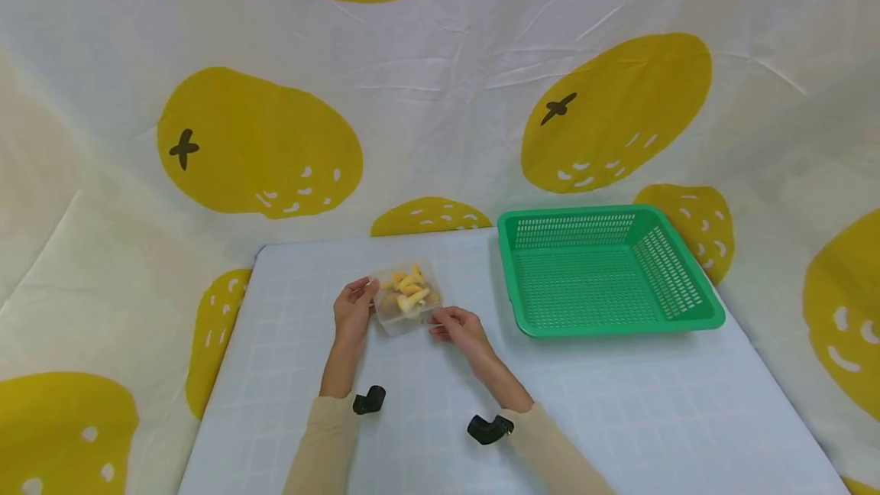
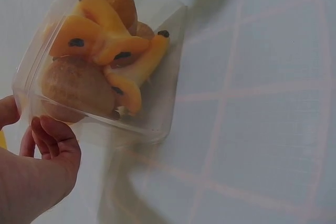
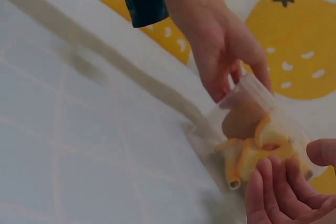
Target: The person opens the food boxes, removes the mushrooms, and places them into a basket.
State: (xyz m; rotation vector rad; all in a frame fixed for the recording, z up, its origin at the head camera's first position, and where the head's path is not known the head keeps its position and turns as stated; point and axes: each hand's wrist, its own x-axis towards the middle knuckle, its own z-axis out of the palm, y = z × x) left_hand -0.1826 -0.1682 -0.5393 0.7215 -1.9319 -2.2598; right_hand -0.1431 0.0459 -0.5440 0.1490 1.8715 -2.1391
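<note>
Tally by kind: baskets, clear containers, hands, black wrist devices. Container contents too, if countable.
Green basket: 1
Clear container: 1
Hands (left hand, right hand): 2
Black wrist devices: 2
Total: 6
Not totalled: yellow pieces and brown pieces inside overlap; no sure count.

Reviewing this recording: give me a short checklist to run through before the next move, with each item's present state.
1. Left hand has a grip on the clear plastic container: ok.
2. Right hand at the container's near right corner: ok.
3. Yellow dark-tipped pieces and brown rounded pieces inside the container: ok.
4. Container's base resting flat on the table: cannot tell.
5. Container closed by a lid: cannot tell.
6. Green basket open side up, right of the container: ok.
</note>
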